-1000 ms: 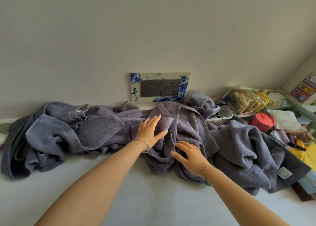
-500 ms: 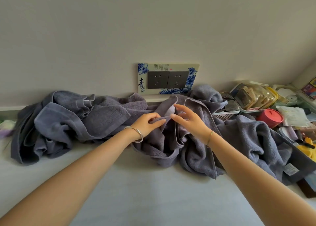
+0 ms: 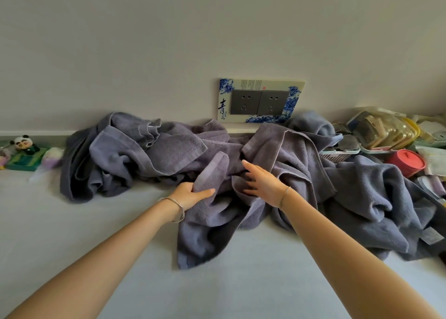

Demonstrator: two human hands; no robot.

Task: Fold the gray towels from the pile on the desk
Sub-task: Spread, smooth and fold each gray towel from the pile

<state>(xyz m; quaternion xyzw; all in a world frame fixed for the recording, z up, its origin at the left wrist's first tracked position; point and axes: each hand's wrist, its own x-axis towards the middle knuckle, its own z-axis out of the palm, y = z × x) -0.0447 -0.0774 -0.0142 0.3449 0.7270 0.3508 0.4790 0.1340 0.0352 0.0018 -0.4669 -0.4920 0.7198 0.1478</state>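
Progress: basically at the start, I'd say. I can't spot a single folded towel anywhere, just the gray towels (image 3: 154, 149) in one long rumpled heap.
Left hand: my left hand (image 3: 190, 195) is clamped round a bunched fold of one towel (image 3: 212, 224), thumb on top, with a hemmed end poking up just beyond the fingers.
Right hand: my right hand (image 3: 263, 185) is spread wide with straight fingers and grips nothing. It's reaching into the heap beside the left. Can't tell if the fingertips actually touch cloth.
Where the towel is: it trails from the left hand back toward me, one corner lying flat on the table (image 3: 72, 234).
Left to do: everything, my guess. Pull this one free, spread it, fold it, then repeat for the rest.
Open room: lots of bare table on my side of both hands and out past the left hand. That's where I'd fold.
Edges: the wall (image 3: 144, 53) and socket plate (image 3: 259, 101) sit right behind the heap, so no room beyond the hands.
Watch out: past the right hand there's a red tub (image 3: 405, 165) and plastic containers (image 3: 383, 131) touching the heap. A hard tug might drag them.
Far left: a panda toy (image 3: 24, 143), well apart from the left hand.
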